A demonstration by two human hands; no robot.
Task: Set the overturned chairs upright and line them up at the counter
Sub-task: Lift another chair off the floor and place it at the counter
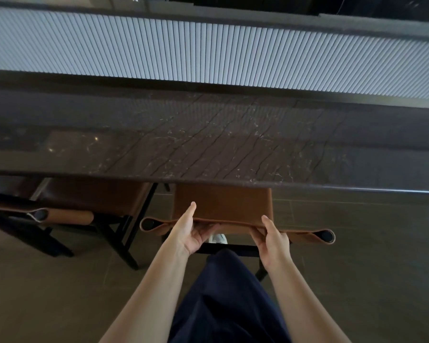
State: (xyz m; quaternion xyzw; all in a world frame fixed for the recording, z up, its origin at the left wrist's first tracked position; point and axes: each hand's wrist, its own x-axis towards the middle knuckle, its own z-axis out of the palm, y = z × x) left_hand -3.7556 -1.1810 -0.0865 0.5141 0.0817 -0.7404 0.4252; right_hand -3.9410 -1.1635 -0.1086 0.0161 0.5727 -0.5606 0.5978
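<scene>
Both hands were on the back band of the tan leather chair with black metal legs (223,204): left hand (188,233) with fingers curled under it, right hand (273,240) pinching it, thumb on top. The chair stood upright, seat partly under the dark veined marble desk (208,139), just beside a second tan leather chair (89,201). I'd push evenly with both hands so it slides in square with its neighbour.

chairs: 2 in view, centre chair (223,201) and left chair (92,194)
hands: 2, left hand (191,231) and right hand (274,240)
table (208,139): 1, dark marble top
ribbed panel (208,53): 1
shoe (218,238): 1 visible, white
</scene>
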